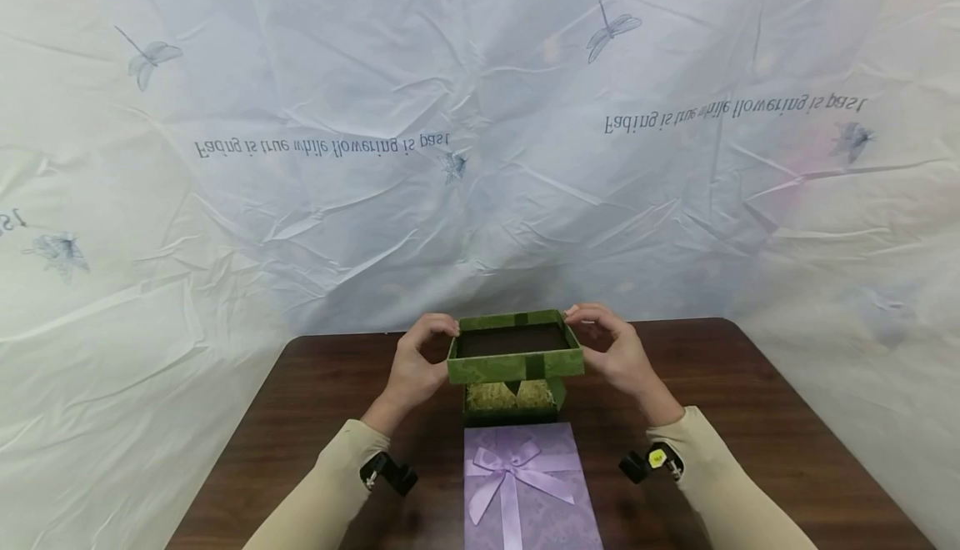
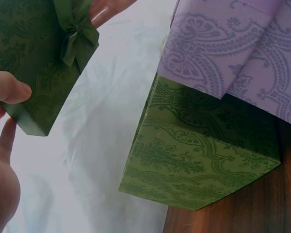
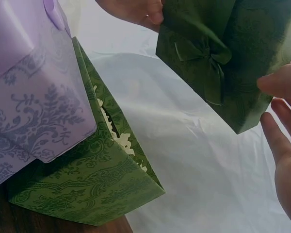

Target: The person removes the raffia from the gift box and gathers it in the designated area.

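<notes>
My left hand and right hand grip opposite ends of a green patterned box lid, thumbs and fingers at its sides. The lid is held up with its dark inside facing upward. On its outer face, a green ribbon bow shows in the right wrist view. Below the lid is an open green gift box with pale shredded filler inside. Nearer to me lies a lilac gift box with a satin ribbon bow; it overlaps the green box in both wrist views.
The dark wooden table extends to both sides of the boxes. A pale, wrinkled printed sheet hangs right behind the table's far edge. Each sleeve carries a black wrist camera.
</notes>
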Demonstrator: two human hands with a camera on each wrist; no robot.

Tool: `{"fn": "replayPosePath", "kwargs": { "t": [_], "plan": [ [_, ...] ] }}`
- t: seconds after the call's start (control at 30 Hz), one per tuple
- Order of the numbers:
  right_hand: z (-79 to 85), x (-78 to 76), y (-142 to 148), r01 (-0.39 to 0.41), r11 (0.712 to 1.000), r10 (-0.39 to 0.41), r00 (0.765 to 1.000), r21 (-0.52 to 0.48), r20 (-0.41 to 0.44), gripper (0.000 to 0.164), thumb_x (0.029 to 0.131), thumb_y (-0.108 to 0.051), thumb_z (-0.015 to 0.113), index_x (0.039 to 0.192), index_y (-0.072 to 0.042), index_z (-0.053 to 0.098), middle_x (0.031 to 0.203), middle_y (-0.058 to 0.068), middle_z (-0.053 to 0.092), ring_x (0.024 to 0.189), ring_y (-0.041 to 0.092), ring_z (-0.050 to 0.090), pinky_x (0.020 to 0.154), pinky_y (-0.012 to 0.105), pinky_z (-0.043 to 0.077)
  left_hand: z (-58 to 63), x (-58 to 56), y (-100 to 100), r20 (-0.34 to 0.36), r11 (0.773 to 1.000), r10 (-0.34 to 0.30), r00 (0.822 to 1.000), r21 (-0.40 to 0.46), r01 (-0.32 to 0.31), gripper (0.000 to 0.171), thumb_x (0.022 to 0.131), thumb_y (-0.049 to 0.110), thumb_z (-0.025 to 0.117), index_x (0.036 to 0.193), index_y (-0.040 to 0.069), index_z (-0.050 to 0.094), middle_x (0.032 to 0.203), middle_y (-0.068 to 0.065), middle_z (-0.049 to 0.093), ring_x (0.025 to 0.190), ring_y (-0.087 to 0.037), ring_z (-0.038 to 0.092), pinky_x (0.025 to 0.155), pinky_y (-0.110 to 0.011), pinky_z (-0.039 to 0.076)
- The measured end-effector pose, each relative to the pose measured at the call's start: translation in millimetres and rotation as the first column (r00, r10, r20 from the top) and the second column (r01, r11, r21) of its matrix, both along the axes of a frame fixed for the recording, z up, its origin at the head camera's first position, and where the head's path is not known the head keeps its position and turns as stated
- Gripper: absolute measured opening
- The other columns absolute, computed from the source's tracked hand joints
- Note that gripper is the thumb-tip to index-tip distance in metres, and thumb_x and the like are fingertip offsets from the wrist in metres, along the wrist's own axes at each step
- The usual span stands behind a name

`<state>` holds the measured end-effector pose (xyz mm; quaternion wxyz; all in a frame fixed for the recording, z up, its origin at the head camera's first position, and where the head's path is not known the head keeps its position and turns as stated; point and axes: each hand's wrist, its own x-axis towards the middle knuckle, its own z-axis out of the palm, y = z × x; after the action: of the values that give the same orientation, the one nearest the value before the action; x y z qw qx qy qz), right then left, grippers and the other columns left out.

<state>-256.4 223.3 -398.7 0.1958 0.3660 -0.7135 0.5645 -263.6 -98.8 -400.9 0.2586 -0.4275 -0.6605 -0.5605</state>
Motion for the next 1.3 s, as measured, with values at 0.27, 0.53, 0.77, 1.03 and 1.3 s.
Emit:
{"fn": "replayPosePath", "kwargs": {
  "t": [0.27, 0.53, 0.77, 1.03, 1.3],
  "plan": [
    [4.0, 3.8, 4, -0.146, 0.973, 0.18, 0.965, -0.178, 0.192, 0.036, 0.094, 0.005, 0.057, 0.126, 0.017, 0.046, 0.123, 0.016, 0.059, 0.116, 0.015, 0.058, 0.093, 0.024, 0.051, 12.0, 9.7, 1, -0.047, 0.999, 0.032, 0.998, -0.027, -0.033, 0.03, 0.072, -0.024, 0.069, 0.096, -0.01, 0.057, 0.103, -0.03, 0.054, 0.101, -0.037, 0.055, 0.091, -0.025, 0.048],
    [9.0, 7.4, 2, -0.176, 0.948, 0.261, 0.907, -0.265, 0.33, 0.035, 0.099, 0.001, 0.05, 0.13, 0.017, 0.044, 0.118, 0.01, 0.06, 0.11, 0.014, 0.06, 0.089, 0.025, 0.053, 10.8, 9.0, 0, -0.058, 0.999, 0.041, 0.997, -0.025, -0.042, 0.03, 0.072, -0.027, 0.063, 0.096, -0.01, 0.058, 0.104, -0.03, 0.055, 0.102, -0.035, 0.055, 0.09, -0.026, 0.048],
    [12.8, 11.1, 0, -0.071, 0.97, 0.18, 0.856, -0.234, 0.484, 0.029, 0.101, -0.01, 0.052, 0.127, 0.002, 0.053, 0.121, 0.002, 0.058, 0.11, 0.008, 0.06, 0.09, 0.023, 0.052, 11.2, 7.3, -2, -0.057, 0.999, 0.037, 0.998, -0.02, -0.038, 0.028, 0.073, -0.025, 0.064, 0.095, -0.009, 0.058, 0.103, -0.03, 0.055, 0.102, -0.036, 0.054, 0.091, -0.025, 0.048],
    [18.5, 12.6, -4, -0.026, 0.975, 0.172, 0.716, -0.221, 0.677, 0.046, 0.102, -0.021, 0.052, 0.138, 0.007, 0.044, 0.131, 0.005, 0.047, 0.1, 0.006, 0.057, 0.084, 0.023, 0.051, 14.3, 7.6, -2, -0.072, 0.999, 0.038, 0.997, -0.023, -0.039, 0.028, 0.073, -0.024, 0.067, 0.094, -0.009, 0.058, 0.103, -0.031, 0.055, 0.101, -0.042, 0.053, 0.093, -0.022, 0.047],
    [18.8, 14.3, -8, -0.049, 0.957, 0.252, 0.629, -0.286, 0.735, 0.058, 0.103, -0.024, 0.049, 0.143, 0.013, 0.03, 0.111, 0.0, 0.066, 0.095, 0.013, 0.068, 0.078, 0.029, 0.056, 15.7, 8.0, -1, -0.088, 0.998, 0.054, 0.995, -0.025, -0.056, 0.031, 0.07, -0.026, 0.068, 0.094, -0.008, 0.058, 0.103, -0.03, 0.055, 0.101, -0.044, 0.053, 0.093, -0.023, 0.047]
  ]
}}
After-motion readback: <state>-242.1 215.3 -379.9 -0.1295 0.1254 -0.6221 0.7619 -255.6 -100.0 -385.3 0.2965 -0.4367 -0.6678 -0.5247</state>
